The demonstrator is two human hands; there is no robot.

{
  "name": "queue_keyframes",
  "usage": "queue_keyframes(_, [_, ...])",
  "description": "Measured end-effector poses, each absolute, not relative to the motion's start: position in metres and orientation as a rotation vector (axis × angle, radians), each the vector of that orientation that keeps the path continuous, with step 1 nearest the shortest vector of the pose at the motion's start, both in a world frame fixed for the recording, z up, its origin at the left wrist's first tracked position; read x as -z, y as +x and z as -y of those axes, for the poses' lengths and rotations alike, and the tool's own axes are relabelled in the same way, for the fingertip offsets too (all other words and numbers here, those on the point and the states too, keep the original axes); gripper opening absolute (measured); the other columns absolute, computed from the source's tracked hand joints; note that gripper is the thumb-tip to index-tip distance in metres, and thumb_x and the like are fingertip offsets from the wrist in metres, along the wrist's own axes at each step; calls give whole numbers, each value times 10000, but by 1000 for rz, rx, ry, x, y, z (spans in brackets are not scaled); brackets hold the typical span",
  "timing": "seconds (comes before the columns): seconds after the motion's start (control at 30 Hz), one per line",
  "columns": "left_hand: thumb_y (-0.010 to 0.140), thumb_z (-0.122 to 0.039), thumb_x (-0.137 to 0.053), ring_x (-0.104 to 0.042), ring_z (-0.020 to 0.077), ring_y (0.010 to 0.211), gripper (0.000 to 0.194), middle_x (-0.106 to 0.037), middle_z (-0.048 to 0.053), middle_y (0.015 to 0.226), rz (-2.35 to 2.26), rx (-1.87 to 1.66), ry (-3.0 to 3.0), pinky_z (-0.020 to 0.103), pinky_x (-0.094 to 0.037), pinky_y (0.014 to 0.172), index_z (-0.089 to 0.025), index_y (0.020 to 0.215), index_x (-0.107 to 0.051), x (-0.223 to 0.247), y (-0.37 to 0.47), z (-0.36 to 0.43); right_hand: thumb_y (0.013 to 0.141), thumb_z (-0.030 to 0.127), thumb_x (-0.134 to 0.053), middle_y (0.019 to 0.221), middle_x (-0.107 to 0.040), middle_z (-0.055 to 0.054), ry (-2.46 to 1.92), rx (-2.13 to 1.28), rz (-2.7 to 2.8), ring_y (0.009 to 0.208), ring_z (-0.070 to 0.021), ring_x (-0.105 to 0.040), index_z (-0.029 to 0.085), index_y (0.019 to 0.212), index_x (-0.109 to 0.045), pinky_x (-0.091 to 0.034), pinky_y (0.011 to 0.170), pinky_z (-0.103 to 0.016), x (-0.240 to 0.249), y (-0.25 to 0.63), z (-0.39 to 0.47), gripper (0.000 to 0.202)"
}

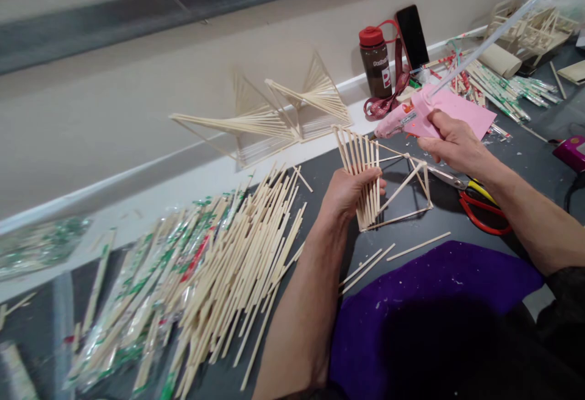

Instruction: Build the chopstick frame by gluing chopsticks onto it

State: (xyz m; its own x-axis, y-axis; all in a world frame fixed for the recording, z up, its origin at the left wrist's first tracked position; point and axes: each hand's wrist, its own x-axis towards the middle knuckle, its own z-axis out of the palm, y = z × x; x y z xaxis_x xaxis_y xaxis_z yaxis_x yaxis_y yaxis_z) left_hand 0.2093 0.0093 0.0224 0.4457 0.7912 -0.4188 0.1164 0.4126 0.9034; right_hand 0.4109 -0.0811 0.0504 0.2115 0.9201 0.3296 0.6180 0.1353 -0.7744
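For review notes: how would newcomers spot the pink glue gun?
By the pale wall stands a brown, red-lidded bottle. Lower right of it, the right hand grips the glue gun. Unlike the flat pink sheet, it carries a long translucent stick.

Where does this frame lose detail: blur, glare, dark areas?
Head view, far left: plastic bag smeared by blur. Head view, left: film on the wrapped sticks glints white. Head view, bottom centre: purple cloth gives way to near-black. Head view, centre: left hand and its stick frame look clearer.
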Motion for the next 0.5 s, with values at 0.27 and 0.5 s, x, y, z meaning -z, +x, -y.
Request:
queue_keyframes(0.27, [551, -247, -763, -618, 165, 450, 193, -666, 50, 530, -1060, -537, 1101, 260, -501, 453, -131, 660, -653, -23, 210, -9, 824, 319, -579, 752, -509, 4, -1544, -382, 1531, 731, -151, -495, 191, 859, -514, -393, 677, -309, -51, 410, 82, 147])
queue_keyframes(0.5, [549, -228, -759, -614, 160, 442, 171, -663, 53, 520, -1062, -536, 1078, 256, -506, 448, -128, 644, -657, -24, 210, -9, 827, 309, -619, 740, -532, 5, -1548, -462, 1477, 661, -134, -497, 189, 896, -542, -396, 607, -290, -49, 410, 83, 158])
